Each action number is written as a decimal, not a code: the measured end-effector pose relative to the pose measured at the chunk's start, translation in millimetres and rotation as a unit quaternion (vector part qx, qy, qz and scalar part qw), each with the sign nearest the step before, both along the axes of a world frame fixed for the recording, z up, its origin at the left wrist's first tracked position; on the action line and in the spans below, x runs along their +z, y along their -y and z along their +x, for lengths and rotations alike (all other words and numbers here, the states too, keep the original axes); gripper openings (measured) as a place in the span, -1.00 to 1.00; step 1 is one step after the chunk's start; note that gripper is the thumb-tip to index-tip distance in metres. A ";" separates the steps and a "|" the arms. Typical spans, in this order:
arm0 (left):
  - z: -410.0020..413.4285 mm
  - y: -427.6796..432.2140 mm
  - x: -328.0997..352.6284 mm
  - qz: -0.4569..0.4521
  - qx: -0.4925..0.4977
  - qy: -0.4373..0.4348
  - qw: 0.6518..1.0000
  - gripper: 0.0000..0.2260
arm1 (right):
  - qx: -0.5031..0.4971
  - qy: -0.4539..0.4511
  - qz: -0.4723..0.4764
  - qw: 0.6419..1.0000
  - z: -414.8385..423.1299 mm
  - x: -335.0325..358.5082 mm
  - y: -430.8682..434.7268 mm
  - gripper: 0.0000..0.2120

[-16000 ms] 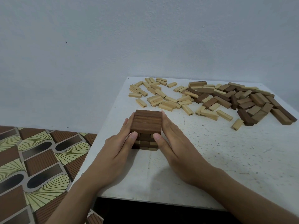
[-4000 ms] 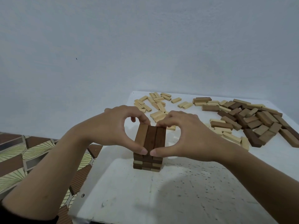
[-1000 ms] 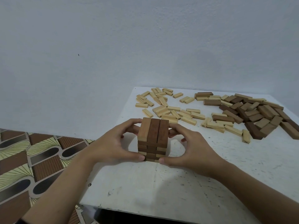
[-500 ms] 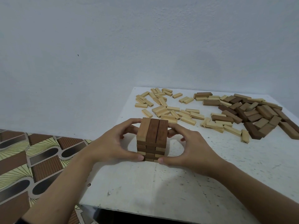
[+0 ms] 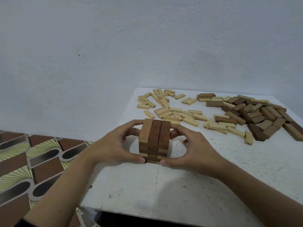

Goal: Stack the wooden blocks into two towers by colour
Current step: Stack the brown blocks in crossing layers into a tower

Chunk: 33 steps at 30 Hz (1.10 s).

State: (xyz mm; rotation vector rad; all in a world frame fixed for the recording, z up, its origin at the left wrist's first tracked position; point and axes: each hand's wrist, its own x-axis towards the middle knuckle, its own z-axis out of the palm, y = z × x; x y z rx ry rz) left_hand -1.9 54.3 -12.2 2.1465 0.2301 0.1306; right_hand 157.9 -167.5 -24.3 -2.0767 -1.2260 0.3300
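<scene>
A short tower of brown wooden blocks [image 5: 154,141] stands near the left front of the white table [image 5: 180,190], several layers high, with three blocks across its top. My left hand [image 5: 114,145] curls round the tower's left side, thumb at its front base and fingers behind. My right hand [image 5: 191,148] curls round the right side the same way. Loose pale blocks [image 5: 170,108] lie scattered at the back middle. A heap of loose brown blocks [image 5: 259,115] lies at the back right.
The table's left edge [image 5: 105,161] runs close beside the tower, with a patterned tile floor [image 5: 32,161] below it. A plain wall [image 5: 147,46] rises behind the table. Bare tabletop lies in front of the tower and to its right.
Over the last second both hands have stayed round the tower and nothing has visibly shifted. Four seconds ago they held the top layer of three blocks higher up.
</scene>
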 end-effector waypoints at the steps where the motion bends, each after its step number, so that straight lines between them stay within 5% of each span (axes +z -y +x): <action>1: 0.2 -0.1 0.2 0.001 0.000 -0.002 1.000 -0.13 | 0.000 -0.003 0.003 1.000 0.2 0.0 0.1 -0.04; 33: 0.6 -1.1 -3.9 0.017 -0.015 0.003 1.000 -0.13 | 0.008 -0.030 0.025 0.999 -1.3 0.5 -0.4 -0.06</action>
